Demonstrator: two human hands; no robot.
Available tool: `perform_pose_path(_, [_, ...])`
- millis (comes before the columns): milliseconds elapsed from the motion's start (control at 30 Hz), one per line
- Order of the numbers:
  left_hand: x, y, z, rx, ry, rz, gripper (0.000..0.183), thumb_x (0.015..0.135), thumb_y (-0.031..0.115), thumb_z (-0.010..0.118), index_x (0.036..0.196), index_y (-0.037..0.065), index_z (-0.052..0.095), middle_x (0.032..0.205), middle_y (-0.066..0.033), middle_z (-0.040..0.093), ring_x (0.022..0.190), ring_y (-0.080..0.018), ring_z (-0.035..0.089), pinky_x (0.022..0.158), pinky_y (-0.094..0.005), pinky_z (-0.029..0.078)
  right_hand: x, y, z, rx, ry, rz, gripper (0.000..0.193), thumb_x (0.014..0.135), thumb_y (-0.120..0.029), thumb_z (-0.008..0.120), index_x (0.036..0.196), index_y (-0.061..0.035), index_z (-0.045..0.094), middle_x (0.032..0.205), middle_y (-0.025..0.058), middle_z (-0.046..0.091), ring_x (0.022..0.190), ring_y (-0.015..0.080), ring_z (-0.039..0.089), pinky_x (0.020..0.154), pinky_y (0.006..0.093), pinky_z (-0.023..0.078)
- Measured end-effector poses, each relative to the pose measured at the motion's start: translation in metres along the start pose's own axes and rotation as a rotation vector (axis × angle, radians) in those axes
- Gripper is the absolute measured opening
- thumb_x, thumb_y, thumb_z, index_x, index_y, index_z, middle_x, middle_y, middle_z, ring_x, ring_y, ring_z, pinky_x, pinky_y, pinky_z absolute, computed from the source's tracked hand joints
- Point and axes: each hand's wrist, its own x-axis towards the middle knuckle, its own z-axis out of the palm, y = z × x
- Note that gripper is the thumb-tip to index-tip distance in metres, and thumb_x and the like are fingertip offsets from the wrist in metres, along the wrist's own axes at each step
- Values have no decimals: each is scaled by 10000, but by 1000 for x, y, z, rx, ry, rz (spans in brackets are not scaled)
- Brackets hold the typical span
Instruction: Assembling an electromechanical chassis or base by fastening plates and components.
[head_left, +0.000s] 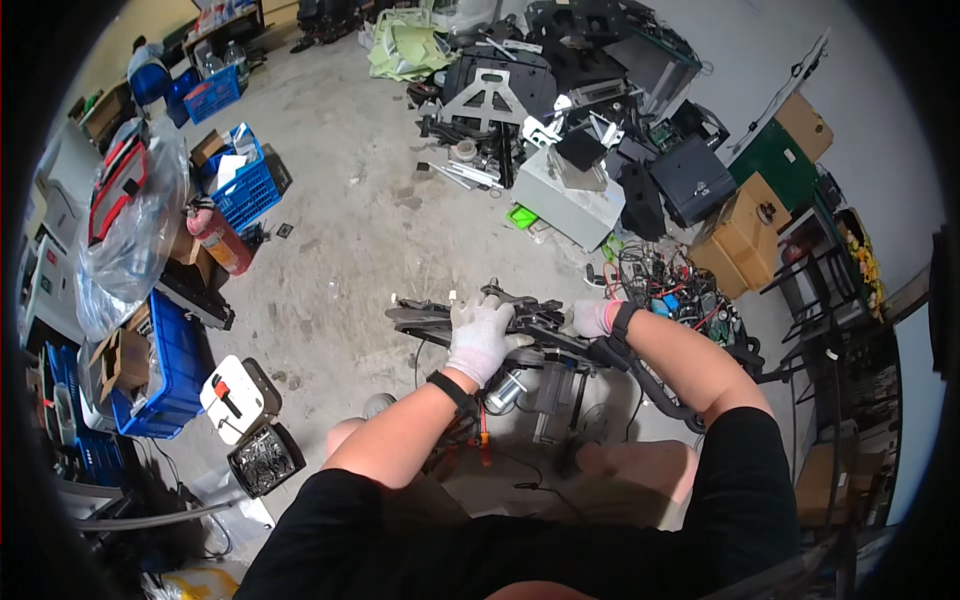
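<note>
Black-sleeved forearms reach from the lower edge to a dark metal frame assembly (520, 325), long and flat with brackets and a silver cylinder beneath, held over the knees above the concrete floor (350, 220). Left hand (480, 335), white-gloved, lies palm-down on the frame, fingers curled over it; right hand (595, 318) grips the frame's right end, fingers closed. Beyond the frame: scrap electronics pile (580, 130); left of it, blue crates (245, 190).

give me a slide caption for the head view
Two gloved hands, left hand and right hand, grip a dark metal assembly above a cluttered concrete floor.
</note>
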Motion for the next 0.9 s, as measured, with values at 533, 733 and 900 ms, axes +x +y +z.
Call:
perform_pose_path(533, [-9,-5,-13,-25,-31,-35,476,751,544,811,1017,156,737,1084,-58,668,1130,-303,594,932,-493,418,-24,-24,-21,222,-84,4,323,991,-320,675,1212,-100,761,861,113,743,745,182,676,681,375,540])
perform_pose_path(733, [-11,-10,-1,-37,-26,-25,489,776,563,779,1034,150,736,1076,-70,666,1130,-307,601,895,-499,426,-18,-24,-28,203,-162,12,410,991,-405,650,1166,-50,754,1076,194,760,976,354,699,849,425,539])
perform_pose_path(900, [-3,-2,-3,-97,-23,8,503,791,550,772,1056,123,740,1097,-84,675,1150,-328,591,903,-506,428,17,28,-17,-251,-215,-244,466,948,-440,636,1176,-49,746,1113,208,754,1037,383,704,915,462,527])
